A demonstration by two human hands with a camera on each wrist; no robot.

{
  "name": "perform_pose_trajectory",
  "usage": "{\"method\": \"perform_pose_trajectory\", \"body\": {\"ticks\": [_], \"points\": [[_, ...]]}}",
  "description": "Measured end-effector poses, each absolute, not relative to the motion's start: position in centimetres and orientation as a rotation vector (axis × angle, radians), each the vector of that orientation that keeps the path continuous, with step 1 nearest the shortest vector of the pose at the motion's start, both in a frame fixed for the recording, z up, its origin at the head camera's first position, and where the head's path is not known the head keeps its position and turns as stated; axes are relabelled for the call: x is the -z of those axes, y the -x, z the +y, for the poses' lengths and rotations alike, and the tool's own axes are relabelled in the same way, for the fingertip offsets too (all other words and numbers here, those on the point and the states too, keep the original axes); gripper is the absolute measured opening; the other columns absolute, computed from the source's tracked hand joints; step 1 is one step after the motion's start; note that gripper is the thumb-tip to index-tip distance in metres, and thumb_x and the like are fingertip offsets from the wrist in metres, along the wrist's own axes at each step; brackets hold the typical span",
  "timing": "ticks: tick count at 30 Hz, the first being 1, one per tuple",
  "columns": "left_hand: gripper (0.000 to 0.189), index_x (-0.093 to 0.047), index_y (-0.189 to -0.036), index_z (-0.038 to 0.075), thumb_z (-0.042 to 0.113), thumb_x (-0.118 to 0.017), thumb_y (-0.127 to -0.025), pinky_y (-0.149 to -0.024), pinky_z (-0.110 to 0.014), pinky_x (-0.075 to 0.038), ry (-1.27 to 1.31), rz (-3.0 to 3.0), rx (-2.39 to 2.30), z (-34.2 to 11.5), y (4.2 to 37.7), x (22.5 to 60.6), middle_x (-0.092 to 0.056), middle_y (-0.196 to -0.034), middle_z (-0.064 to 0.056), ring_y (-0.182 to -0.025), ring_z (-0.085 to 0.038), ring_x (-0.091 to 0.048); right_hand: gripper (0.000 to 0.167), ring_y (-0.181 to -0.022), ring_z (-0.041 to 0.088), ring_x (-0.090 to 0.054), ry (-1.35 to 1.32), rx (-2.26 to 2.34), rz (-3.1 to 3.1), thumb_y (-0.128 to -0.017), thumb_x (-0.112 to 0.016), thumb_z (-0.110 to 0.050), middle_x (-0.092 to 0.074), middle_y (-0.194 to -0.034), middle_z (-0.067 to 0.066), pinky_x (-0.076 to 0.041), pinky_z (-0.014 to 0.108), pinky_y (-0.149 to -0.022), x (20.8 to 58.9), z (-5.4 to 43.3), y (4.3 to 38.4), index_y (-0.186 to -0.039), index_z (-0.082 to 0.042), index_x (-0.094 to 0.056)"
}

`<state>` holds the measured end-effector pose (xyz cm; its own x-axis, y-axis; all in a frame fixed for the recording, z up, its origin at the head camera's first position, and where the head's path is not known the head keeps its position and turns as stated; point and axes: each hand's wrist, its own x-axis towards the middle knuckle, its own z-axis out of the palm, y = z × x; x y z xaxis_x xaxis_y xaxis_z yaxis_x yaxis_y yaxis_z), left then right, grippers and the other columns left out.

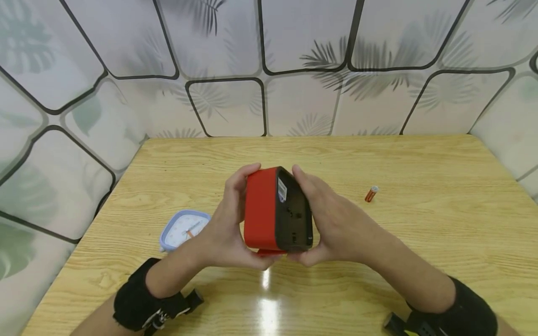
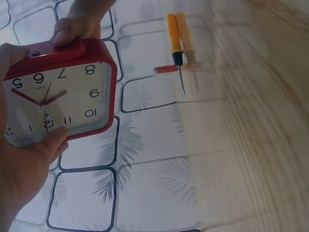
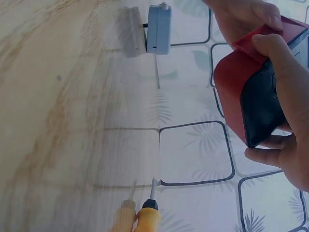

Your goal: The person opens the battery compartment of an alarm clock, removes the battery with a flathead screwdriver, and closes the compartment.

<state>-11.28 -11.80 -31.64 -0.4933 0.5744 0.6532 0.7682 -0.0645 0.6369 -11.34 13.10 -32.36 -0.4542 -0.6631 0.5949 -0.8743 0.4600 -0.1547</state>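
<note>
A red alarm clock with a black back is held up over the table between both hands. My left hand grips its red side, fingers at the top and thumb low. My right hand grips the other side, at the edge of the black back. The left wrist view shows its white dial, with black numerals and dark red hands, upside down. In the right wrist view, both thumbs rest by a red raised piece on the casing.
A light blue clock lies face up on the wooden table, partly behind the left forearm. To the right lies a small red-orange battery. Both wrist views show a screwdriver with a yellow handle. A patterned wall covering stands behind the table.
</note>
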Motion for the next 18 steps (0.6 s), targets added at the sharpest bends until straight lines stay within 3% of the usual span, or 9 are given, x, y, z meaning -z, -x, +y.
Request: {"method": "perform_pose_trajectory", "body": {"ticks": [9,18], "points": [[0.118,-0.017,-0.155,-0.011,0.01,-0.096,-0.07,-0.107,-0.035,-0.057,1.408,-2.104,1.509,-12.0,11.3,31.1,-0.045,-0.152,-0.026,-0.134,-0.027,-0.053,0.139,-0.125,0.035,-0.062,-1.227,-0.536,-2.27,-0.05,-0.099,-0.044,-0.055,-0.143,0.023,-0.061,0.048,-0.1,31.5,13.7,11.7,-0.16,0.006,-0.03],[0.125,-0.022,-0.159,-0.007,0.014,-0.098,-0.063,-0.119,-0.037,-0.045,1.247,-2.282,1.234,-11.9,10.9,31.0,-0.041,-0.156,-0.02,-0.141,-0.031,-0.043,0.131,-0.117,0.036,-0.062,-1.206,-0.389,-2.274,-0.052,-0.095,-0.045,-0.058,-0.139,0.022,-0.059,0.054,-0.094,31.1,14.3,12.0,-0.159,0.003,-0.036]]}}
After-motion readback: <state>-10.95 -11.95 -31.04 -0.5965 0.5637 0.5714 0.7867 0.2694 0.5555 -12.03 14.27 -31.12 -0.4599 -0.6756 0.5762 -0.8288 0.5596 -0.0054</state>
